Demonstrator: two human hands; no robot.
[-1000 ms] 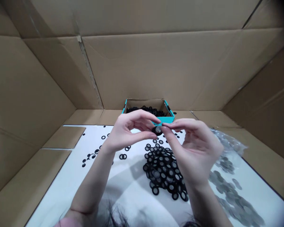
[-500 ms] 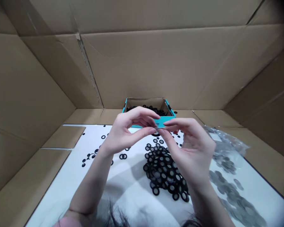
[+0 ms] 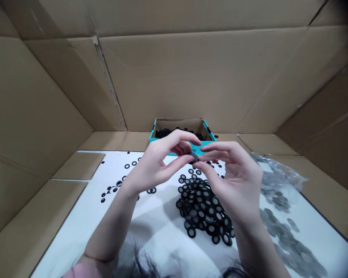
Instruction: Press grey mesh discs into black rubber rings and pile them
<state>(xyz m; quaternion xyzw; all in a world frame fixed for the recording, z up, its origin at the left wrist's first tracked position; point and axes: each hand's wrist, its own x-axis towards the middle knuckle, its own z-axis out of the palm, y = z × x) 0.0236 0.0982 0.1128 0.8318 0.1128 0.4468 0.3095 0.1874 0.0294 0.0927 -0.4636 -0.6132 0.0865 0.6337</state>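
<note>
Above the middle of the white counter (image 3: 60, 235), I have both hands raised and meeting in front of the box. My left hand (image 3: 153, 164) and right hand (image 3: 234, 175) are each curled into a pinch, and between them they grip a black rubber gasket ring (image 3: 194, 157) on edge, with the fingertips hiding part of it. Neither hand has released it. Its centre looks gray, but the fingers and the angle keep me from reading it clearly.

For a clean handle, I'd keep the fingertips (image 3: 191, 157) on the rubber rim, off the centre, with the pressure even from both sides so the ring doesn't twist or spring away. The hands are best kept steady and clear of the loose pile of gasket rings (image 3: 203, 208) just below them.

Both forearms angle up from the bottom of the view, the wrists bent and the elbows out of frame. Behind the hands sits a teal-rimmed cardboard box (image 3: 209, 135) holding more black rings (image 3: 165, 134). Off to my right, a clear plastic bag (image 3: 281, 172) lies beside a spread of gray mesh discs (image 3: 281, 239), and a few stray rings (image 3: 127, 166) dot the counter on my left.
</note>
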